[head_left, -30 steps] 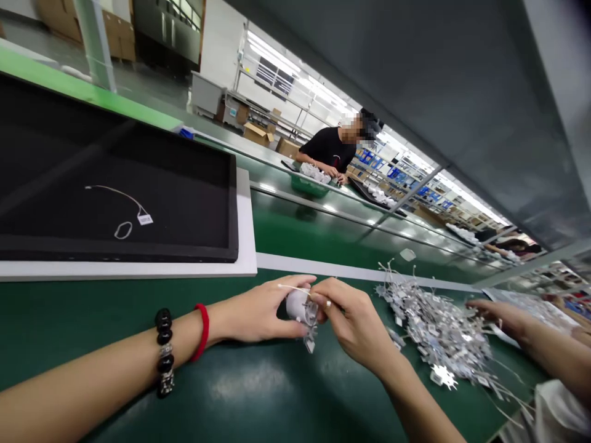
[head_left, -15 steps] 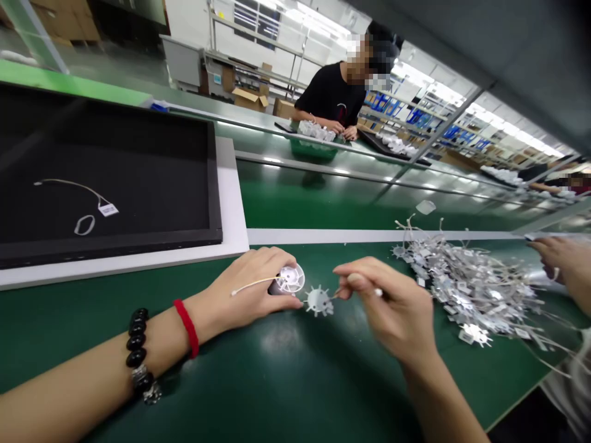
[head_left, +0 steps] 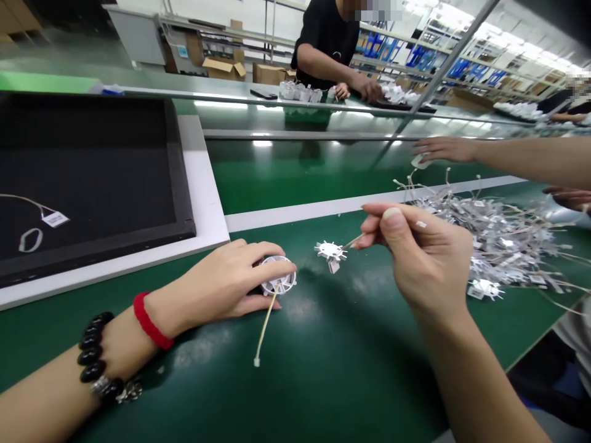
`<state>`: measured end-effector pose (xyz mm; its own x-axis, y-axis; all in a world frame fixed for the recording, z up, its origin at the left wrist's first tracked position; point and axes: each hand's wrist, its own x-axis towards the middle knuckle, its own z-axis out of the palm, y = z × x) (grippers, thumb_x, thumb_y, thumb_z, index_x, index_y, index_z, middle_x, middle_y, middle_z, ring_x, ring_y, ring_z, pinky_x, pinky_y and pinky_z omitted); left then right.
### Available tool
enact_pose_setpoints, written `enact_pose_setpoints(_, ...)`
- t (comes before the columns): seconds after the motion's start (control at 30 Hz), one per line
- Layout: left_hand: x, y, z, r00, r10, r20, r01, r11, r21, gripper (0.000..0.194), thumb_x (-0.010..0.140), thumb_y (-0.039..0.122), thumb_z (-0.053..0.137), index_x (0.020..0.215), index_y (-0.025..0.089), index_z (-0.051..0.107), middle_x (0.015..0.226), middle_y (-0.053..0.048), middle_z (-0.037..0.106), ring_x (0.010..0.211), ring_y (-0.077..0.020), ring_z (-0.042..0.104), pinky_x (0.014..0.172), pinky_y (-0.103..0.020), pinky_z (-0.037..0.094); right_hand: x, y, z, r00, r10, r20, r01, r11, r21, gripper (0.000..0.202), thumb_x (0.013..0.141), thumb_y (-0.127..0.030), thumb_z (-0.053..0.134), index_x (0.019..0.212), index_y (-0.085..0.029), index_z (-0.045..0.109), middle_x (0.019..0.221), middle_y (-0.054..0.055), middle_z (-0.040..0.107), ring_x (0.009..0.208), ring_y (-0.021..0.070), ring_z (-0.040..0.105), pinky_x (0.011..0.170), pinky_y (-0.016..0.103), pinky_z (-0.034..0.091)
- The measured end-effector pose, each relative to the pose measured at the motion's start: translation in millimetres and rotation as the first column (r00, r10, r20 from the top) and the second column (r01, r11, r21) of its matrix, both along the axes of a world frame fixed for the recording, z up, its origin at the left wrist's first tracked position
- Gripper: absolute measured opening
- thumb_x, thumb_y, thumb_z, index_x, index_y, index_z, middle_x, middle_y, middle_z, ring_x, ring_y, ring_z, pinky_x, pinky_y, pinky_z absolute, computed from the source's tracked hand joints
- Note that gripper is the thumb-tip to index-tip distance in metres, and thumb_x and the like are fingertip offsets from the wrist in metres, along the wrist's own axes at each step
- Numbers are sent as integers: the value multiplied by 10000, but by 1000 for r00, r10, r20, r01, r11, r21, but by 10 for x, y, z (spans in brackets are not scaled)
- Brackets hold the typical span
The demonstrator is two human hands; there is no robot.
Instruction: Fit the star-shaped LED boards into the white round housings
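**Two hands, two pieces: one round part on the left, one spiked disc on the right**

The person's left hand [head_left: 231,274] is closed around one white round part [head_left: 281,284], fingers spread only as wide as the part itself, with one finger lying across its face. One pale cable [head_left: 263,329] runs from that face toward the near side of the green table [head_left: 295,381] and ends in one connector [head_left: 257,362].

The right hand [head_left: 415,252] pinches one thin wire [head_left: 354,241] between thumb and fingers, leaving next to no gap. At the wire's end is one silver spiked disc [head_left: 329,250] with one small tag [head_left: 333,266] below it, between the two hands and apart from the round part. Whether the disc touches the table, I cannot tell.

To the right lies one heap of similar discs [head_left: 508,240], too tangled to count; one disc [head_left: 484,289] stands out at its near edge. Two hands of others show there: one [head_left: 446,149] by a single pale piece [head_left: 420,162], one [head_left: 570,198] beyond the heap.

At left, one black tray [head_left: 180,184] holds two items: one labelled cable [head_left: 55,218] and one loop [head_left: 31,240]. Across the table, one co-worker [head_left: 318,43] in black has two hands among white parts [head_left: 300,92].
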<state>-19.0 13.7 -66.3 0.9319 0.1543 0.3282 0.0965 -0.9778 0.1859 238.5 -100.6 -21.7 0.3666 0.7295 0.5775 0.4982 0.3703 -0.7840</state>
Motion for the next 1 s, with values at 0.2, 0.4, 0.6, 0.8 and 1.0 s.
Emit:
enact_pose_setpoints(0.2, 50, -90, 38, 997, 67, 28, -69, 995, 74, 723, 839, 660, 890, 1302, 184, 603, 1117, -99, 690, 732, -240, 669, 645, -348, 473, -57, -16, -8, 998, 52, -21, -53, 998, -26, 183, 1042, -422, 756, 1011, -278, 865, 768, -18, 767, 612, 125, 734, 606, 260, 677)
enact_pose_setpoints(0.4, -29, 0, 113, 994, -43, 98, 32, 993, 112, 734, 993, 836, 535, 1265, 159, 608, 1020, -82, 709, 756, -233, 688, 645, -349, 490, -68, 13, -51, 977, 106, -185, -110, 994, -12, 226, 1000, -491, 797, 997, -274, 864, 785, -11, 772, 632, 137, 741, 621, 279, 692)
enact_pose_setpoints(0.6, -50, 29, 158, 959, -118, 256, 63, 975, 212, 131, 1072, 303, 552, 1046, 192, 615, 933, -79, 730, 771, -226, 691, 701, -367, 529, -144, -17, -76, 967, 126, -220, -111, 990, 83, 180, 1019, -458, 783, 1027, -299, 868, 843, -9, 796, 727, 147, 773, 682, 282, 693)
enact_pose_setpoints(0.8, 17, -23, 178, 940, -238, 245, 189, 960, 208, 121, 1090, 205, 553, 1090, 189, 673, 1097, -106, 777, 1003, -238, 769, 885, -380, 624, -175, -42, -85, 976, 128, -174, -115, 990, 85, 184, 1039, -450, 757, 1047, -300, 863, 850, -3, 801, 736, 161, 781, 681, 298, 696)
enact_pose_setpoints(1.0, -2, -28, 175, 938, -265, 221, 222, 954, 202, 191, 1157, 263, 508, 1153, 172, 675, 1147, -110, 814, 1018, -219, 804, 817, -320, 661, -188, -55, -81, 977, 139, -159, -132, 990, 57, 197, 1034, -463, 757, 1056, -302, 870, 849, 2, 801, 726, 167, 776, 672, 310, 697)
